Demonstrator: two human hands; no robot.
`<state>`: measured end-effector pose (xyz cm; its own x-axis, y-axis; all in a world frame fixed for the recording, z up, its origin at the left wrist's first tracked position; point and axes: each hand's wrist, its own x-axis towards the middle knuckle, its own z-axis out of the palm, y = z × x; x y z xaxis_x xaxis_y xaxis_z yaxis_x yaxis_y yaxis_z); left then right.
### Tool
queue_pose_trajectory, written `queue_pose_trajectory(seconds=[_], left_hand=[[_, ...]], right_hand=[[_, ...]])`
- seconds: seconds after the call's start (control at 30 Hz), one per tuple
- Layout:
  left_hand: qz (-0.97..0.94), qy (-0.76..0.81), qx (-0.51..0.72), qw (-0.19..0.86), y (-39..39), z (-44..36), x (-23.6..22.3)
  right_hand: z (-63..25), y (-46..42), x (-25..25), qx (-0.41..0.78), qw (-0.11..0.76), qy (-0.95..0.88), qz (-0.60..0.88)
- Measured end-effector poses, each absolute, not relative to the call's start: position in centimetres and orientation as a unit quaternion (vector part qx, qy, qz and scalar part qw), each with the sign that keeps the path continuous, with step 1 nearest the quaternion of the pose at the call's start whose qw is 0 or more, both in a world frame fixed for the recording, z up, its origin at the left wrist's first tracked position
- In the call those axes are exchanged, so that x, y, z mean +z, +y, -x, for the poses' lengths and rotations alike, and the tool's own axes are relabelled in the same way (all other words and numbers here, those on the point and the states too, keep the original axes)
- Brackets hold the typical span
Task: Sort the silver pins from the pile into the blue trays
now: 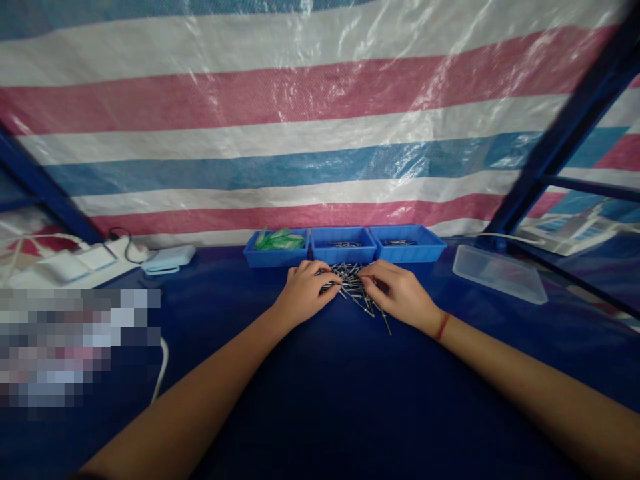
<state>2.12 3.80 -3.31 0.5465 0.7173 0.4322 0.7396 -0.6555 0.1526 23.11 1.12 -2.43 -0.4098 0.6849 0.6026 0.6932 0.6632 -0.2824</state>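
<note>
A loose pile of silvery blind rivets [354, 283] with long thin stems lies on the dark blue tabletop [320, 393]. My left hand [307, 290] rests at the pile's left side, thumb and fingers curled in around some rivets. From the right, my right hand [395, 290] reaches into the same pile with thumb and forefinger brought together; what sits between those fingertips is too small to make out. A few rivets stick out toward me between the hands. Just behind the pile, the blue middle bin [343, 253] holds more small metal pieces.
Beside it stand a left bin [277, 258] with green plastic packets and a right bin [410, 253] with metal pieces. A clear plastic lid [500, 273] lies right. Leftward are a light blue case [169, 259] and a power strip [75, 270]. Striped sheeting [300, 160] hangs behind.
</note>
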Motion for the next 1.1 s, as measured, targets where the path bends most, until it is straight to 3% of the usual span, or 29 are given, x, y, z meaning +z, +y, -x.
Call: queue_pose_trajectory(seconds=[0.33,0.53,0.73,1.1], left_hand=[[0.869,-0.393,-0.299,0.041,2.5,-2.7,-2.7],[0.875,-0.337,-0.347,0.012,0.3,-4.1,-1.8],[0.862,-0.302,-0.404,-0.059,0.1,-4.0,-1.8],[0.810,-0.337,-0.446,-0.178,0.1,-4.5,-1.9]], right_hand=[[-22.1,0.0,-1.9,0.064,0.347,-0.848,0.396],[-21.0,-1.3,-1.3,0.161,0.392,-0.812,0.402],[-20.8,-1.5,-1.1,0.239,0.433,-0.756,0.429],[-20.8,-1.5,-1.3,0.280,0.469,-0.718,0.431]])
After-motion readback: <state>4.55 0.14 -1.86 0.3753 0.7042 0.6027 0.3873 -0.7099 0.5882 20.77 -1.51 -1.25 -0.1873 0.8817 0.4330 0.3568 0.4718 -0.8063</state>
